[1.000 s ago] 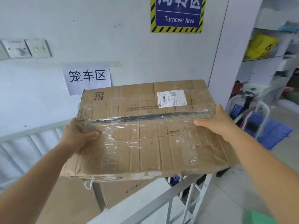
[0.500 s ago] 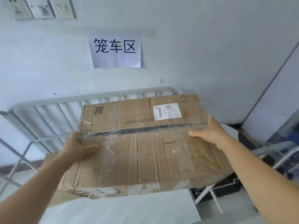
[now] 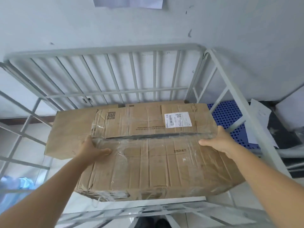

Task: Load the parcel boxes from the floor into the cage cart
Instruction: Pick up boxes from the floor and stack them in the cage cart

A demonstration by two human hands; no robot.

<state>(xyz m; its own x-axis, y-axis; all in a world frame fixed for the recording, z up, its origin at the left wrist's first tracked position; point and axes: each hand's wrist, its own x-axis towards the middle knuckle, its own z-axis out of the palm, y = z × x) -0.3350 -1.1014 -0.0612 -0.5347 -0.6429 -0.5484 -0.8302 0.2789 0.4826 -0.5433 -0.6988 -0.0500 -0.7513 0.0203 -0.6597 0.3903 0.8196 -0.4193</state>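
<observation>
A large brown parcel box point(image 3: 156, 162), wrapped in clear tape with a white shipping label at its far right, is held inside the grey cage cart point(image 3: 105, 50). My left hand point(image 3: 92, 149) grips its left edge and my right hand point(image 3: 217, 141) grips its right edge. Under and behind it lies another flat brown box point(image 3: 70, 132), poking out to the left inside the cart. Whether the held box rests on that one cannot be told.
The cart's barred back wall stands against a pale wall with a paper sign point(image 3: 128, 2). A blue perforated pallet point(image 3: 228, 117) lies right of the cart. A bluish plastic bag point(image 3: 14, 188) sits at lower left. The cart's front rail point(image 3: 148, 209) crosses below.
The box has come down from chest height, over the rail, into the cart. My view has tilted downward, so the sign has slid to the top edge. Both hands keep the same grip.
</observation>
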